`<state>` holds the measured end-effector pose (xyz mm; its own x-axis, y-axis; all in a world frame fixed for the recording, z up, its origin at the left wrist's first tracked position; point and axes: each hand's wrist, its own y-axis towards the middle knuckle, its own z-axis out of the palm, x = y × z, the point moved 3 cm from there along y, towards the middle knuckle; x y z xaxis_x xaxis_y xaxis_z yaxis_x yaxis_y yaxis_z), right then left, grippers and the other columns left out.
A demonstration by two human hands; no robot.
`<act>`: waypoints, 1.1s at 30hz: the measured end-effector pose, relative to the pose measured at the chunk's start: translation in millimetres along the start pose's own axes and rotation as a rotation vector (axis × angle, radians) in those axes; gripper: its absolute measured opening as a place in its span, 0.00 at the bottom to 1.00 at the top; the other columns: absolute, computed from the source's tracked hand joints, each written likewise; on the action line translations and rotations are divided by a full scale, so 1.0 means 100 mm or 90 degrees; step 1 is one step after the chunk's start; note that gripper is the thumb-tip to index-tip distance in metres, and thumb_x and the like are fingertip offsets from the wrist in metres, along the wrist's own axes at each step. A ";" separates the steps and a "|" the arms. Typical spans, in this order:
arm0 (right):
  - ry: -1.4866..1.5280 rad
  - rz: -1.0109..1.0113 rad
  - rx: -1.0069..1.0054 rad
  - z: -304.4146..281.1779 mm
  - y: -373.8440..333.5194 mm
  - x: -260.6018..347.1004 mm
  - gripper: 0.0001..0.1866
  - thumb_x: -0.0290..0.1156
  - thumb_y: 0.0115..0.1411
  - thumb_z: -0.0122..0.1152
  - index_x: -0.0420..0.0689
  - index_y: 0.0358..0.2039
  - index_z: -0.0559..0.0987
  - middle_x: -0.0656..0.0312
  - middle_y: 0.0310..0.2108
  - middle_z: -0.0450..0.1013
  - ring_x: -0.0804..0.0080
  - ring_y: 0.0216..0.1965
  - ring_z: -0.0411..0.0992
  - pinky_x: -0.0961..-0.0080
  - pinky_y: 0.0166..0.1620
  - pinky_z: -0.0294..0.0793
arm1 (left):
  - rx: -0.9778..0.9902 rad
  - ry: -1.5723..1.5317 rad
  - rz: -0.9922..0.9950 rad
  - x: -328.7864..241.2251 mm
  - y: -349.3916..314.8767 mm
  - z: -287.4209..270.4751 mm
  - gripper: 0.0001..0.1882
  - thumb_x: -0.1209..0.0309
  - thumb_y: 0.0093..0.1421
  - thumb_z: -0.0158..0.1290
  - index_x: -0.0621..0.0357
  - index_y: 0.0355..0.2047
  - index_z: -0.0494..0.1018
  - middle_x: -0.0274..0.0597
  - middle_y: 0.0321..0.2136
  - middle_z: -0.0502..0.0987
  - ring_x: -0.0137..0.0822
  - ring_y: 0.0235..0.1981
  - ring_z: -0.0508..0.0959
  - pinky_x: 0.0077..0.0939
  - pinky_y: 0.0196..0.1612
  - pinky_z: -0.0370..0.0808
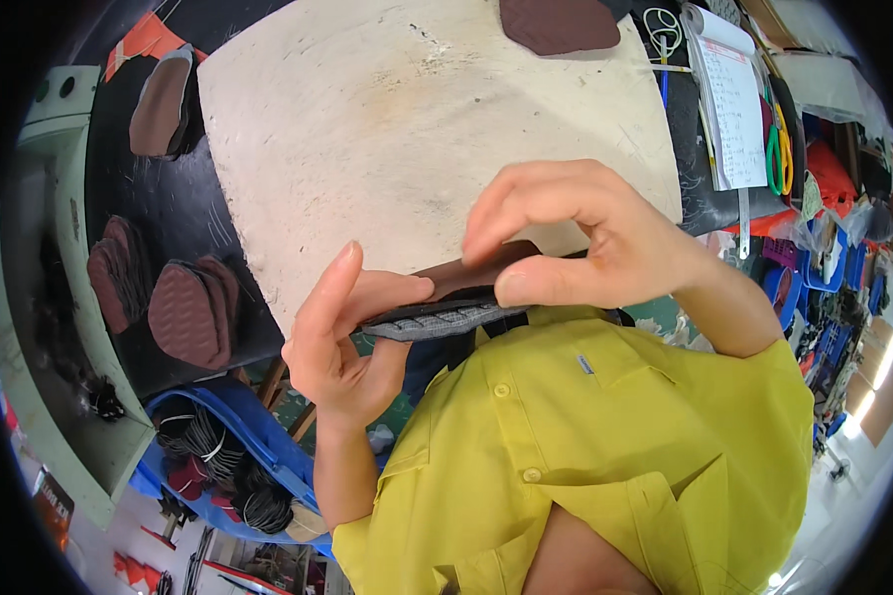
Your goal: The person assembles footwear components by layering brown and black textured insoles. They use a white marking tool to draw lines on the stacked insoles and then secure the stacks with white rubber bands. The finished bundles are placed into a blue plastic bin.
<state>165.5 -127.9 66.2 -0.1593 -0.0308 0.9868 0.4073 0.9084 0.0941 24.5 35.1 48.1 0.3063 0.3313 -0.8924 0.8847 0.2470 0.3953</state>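
Note:
A small stack of padded fabric pieces [445, 323] is held up in front of my yellow shirt, over the near edge of the pale board. Its visible faces are brown on the far side and grey quilted on the near side. My left hand [339, 332] grips the stack's left end between fingers and thumb. Around the right end curl the fingers and thumb of my right hand [605, 233], with the brown layer between them. How many layers are held cannot be made out.
The pale board [367, 129] lies on a black table. Brown quilted pieces [191, 315] are stacked left, with more brown pieces [558, 25] at the far edge. A blue basket [268, 451] holds bundled dark cords. A notepad [729, 109] and scissors [779, 149] lie right.

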 end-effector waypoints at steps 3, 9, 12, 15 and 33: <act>0.008 0.093 0.046 0.02 -0.01 0.01 0.10 0.32 0.58 0.64 0.37 0.31 0.79 0.59 0.25 0.75 0.66 0.30 0.74 0.72 0.36 0.72 | -0.021 0.011 0.013 -0.02 -0.06 0.01 0.35 0.93 0.43 0.51 0.72 0.56 0.63 0.52 0.29 0.81 0.41 0.30 0.82 0.29 0.36 0.78; -0.157 0.217 -0.068 0.07 0.12 -0.15 0.09 0.29 0.61 0.58 0.37 0.27 0.76 0.61 0.22 0.69 0.80 0.25 0.67 0.78 0.29 0.67 | 0.038 0.149 0.030 -0.06 -0.17 -0.03 0.26 0.92 0.32 0.50 0.63 0.36 0.77 0.50 0.33 0.77 0.48 0.33 0.78 0.32 0.37 0.76; -0.357 0.063 -0.193 -0.03 0.22 -0.45 0.10 0.31 0.59 0.60 0.37 0.27 0.76 0.58 0.21 0.70 0.69 0.23 0.69 0.73 0.27 0.67 | -0.073 0.157 0.029 -0.04 -0.22 -0.05 0.22 0.90 0.30 0.49 0.63 0.28 0.78 0.51 0.33 0.77 0.48 0.36 0.80 0.32 0.38 0.77; -0.485 -0.046 -0.236 -0.09 0.28 -0.33 0.14 0.37 0.53 0.67 0.40 0.32 0.78 0.56 0.31 0.74 0.56 0.32 0.72 0.67 0.35 0.70 | -0.083 0.123 0.014 -0.03 -0.33 -0.14 0.20 0.90 0.30 0.49 0.65 0.28 0.76 0.51 0.30 0.78 0.46 0.33 0.81 0.31 0.36 0.77; -0.190 -0.003 -0.134 -0.11 0.20 0.13 0.05 0.26 0.50 0.69 0.43 0.29 0.82 0.62 0.26 0.78 0.76 0.27 0.76 0.80 0.31 0.73 | -0.310 0.161 -0.298 -0.35 -0.44 -0.59 0.20 0.86 0.47 0.62 0.65 0.41 0.72 0.38 0.33 0.75 0.26 0.32 0.74 0.20 0.35 0.72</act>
<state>181.5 -115.0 82.7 -0.4039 0.1171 0.9073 0.5779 0.8015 0.1538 -46.2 66.5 75.2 -0.2095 0.2784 -0.9373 0.6286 0.7726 0.0890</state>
